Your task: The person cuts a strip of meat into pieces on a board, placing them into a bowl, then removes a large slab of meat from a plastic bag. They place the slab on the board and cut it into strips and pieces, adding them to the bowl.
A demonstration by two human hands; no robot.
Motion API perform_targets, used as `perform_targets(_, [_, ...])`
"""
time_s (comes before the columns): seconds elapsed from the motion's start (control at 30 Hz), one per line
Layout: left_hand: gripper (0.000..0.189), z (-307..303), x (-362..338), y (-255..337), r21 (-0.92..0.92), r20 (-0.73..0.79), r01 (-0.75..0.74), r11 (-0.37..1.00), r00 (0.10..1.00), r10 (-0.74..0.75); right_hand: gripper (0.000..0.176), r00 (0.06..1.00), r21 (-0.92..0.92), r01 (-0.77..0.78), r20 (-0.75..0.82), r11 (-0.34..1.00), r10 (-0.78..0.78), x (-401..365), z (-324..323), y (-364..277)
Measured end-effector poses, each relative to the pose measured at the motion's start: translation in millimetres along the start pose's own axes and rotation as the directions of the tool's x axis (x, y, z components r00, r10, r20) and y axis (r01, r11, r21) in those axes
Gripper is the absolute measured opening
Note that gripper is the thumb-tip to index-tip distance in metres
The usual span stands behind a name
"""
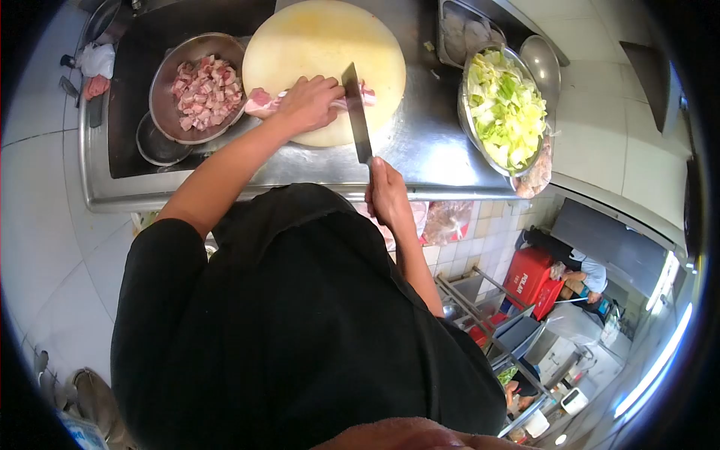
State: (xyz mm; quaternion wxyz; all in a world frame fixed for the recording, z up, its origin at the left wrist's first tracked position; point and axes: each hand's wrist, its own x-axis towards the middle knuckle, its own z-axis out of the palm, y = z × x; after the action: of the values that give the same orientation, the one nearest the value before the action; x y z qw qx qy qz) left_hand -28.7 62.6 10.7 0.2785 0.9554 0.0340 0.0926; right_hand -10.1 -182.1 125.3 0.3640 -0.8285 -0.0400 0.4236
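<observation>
On a round, pale cutting board (322,37) lies a long strip of raw meat (259,103), pink with white fat. My left hand (312,103) presses down on the strip with fingers bent, close to the blade. In my right hand (390,193) is the handle of a cleaver (358,120), its broad blade crossing the strip near the right end. A short piece of meat (367,93) shows to the right of the blade. Whether the blade has cut through cannot be seen. Left of the board, a metal bowl (160,112) holds many chopped meat pieces (206,91).
A metal bowl of chopped leafy greens (504,112) stands at the counter's right end, beside a metal container (450,37). An empty strainer (161,142) sits in the sink (124,161). Behind are a red cooler (525,277), a metal rack and other people.
</observation>
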Motion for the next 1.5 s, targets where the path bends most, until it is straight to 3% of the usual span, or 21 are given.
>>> perform_targets(0.2, [0.03, 2, -2, 0, -0.014, 0.001, 0.012, 1.0, 1.0, -0.012, 0.056, 0.996, -0.008, -0.075, 0.056, 0.997, 0.076, -7, -8, -3])
perform_targets(0.3, [0.029, 3, -2, 0, 0.026, 0.026, 0.012, 1.0, 1.0, -0.013, 0.056, 0.995, -0.104, -0.084, 0.049, 0.991, 0.09, 8, 1, -11])
perform_targets(0.37, [0.029, 6, -3, -3, 0.022, 0.012, 0.004, 1.0, 1.0, -0.004, 0.054, 0.959, -0.334, 0.266, -0.004, 0.904, -0.284, 70, 17, 12])
perform_targets(0.4, [0.03, 9, -4, -5, -0.005, -0.012, -0.007, 1.0, 1.0, 0.007, 0.053, 0.964, -0.266, 0.252, -0.014, 0.931, -0.265, 97, 27, -2])
perform_targets(0.5, [0.033, 13, -6, -1, -0.073, -0.04, -0.014, 0.997, 0.999, 0.011, 0.056, 0.912, -0.259, 0.38, -0.055, 0.888, -0.406, 176, 45, -42])
perform_targets(0.63, [0.034, 0, -13, -14, -0.002, 0.025, -0.06, 0.998, 0.998, 0.06, 0.058, 0.982, 0.075, 0.175, 0.062, 0.982, -0.179, 165, 26, -99])
perform_targets(0.73, [0.032, 2, -3, -27, 0.0, -0.183, 0.108, 0.994, 0.977, -0.107, 0.061, 0.99, 0.109, 0.138, 0.001, 0.984, -0.139, 125, 0, -106])
perform_targets(0.83, [0.032, -6, 22, -31, 0.14, -0.214, 0.336, 0.931, 0.929, -0.303, 0.062, 0.982, 0.158, 0.171, -0.103, 0.972, -0.156, 102, -22, -81])
perform_targets(0.87, [0.027, -9, 28, -22, 0.161, -0.272, 0.3, 0.94, 0.929, -0.25, 0.061, 0.982, 0.172, 0.171, -0.107, 0.97, -0.154, 97, -31, -68])
perform_targets(0.97, [0.031, -6, 40, 15, 0.024, -0.092, 0.116, 0.993, 0.989, -0.114, 0.06, 0.976, 0.278, 0.181, -0.171, 0.943, -0.137, 81, -39, -26])
perform_targets(1.03, [0.048, 21, 41, 38, 0.067, -0.056, 0.162, 0.984, 0.986, -0.158, 0.069, 0.973, 0.307, 0.117, -0.225, 0.944, -0.047, 69, -36, -2])
perform_targets(1.1, [0.042, 68, 37, 27, 0.204, -0.374, 0.053, 0.978, 0.927, 0.028, 0.064, 0.973, 0.337, 0.077, -0.229, 0.938, 0.002, 71, -35, 33])
perform_targets(1.17, [0.034, 75, 36, 19, -0.008, -0.219, -0.016, 1.0, 0.976, 0.014, 0.057, 0.974, 0.385, 0.076, -0.227, 0.92, 0.014, 68, -29, 52])
perform_targets(1.2, [0.026, 79, 33, 17, -0.036, -0.283, -0.095, 0.995, 0.956, 0.081, 0.058, 0.978, 0.378, 0.074, -0.208, 0.923, 0.007, 69, -27, 63])
perform_targets(1.3, [0.025, 71, 16, 13, -0.109, -0.283, -0.184, 0.977, 0.948, 0.147, 0.059, 0.98, 0.336, 0.051, -0.2, 0.941, 0.018, 62, -17, 75])
perform_targets(1.33, [0.026, 63, 7, 14, -0.156, -0.364, -0.206, 0.966, 0.921, 0.138, 0.06, 0.978, 0.313, 0.042, -0.209, 0.949, 0.026, 59, -16, 74])
perform_targets(1.43, [0.027, 17, -29, 25, -0.275, -0.419, -0.125, 0.953, 0.908, -0.001, 0.061, 0.979, 0.294, 0.004, -0.195, 0.956, 0.056, 58, -19, 68])
perform_targets(1.5, [0.028, -21, -52, 16, -0.335, -0.517, -0.076, 0.939, 0.848, -0.116, 0.061, 0.977, 0.305, 0.003, -0.202, 0.952, 0.062, 62, -19, 71])
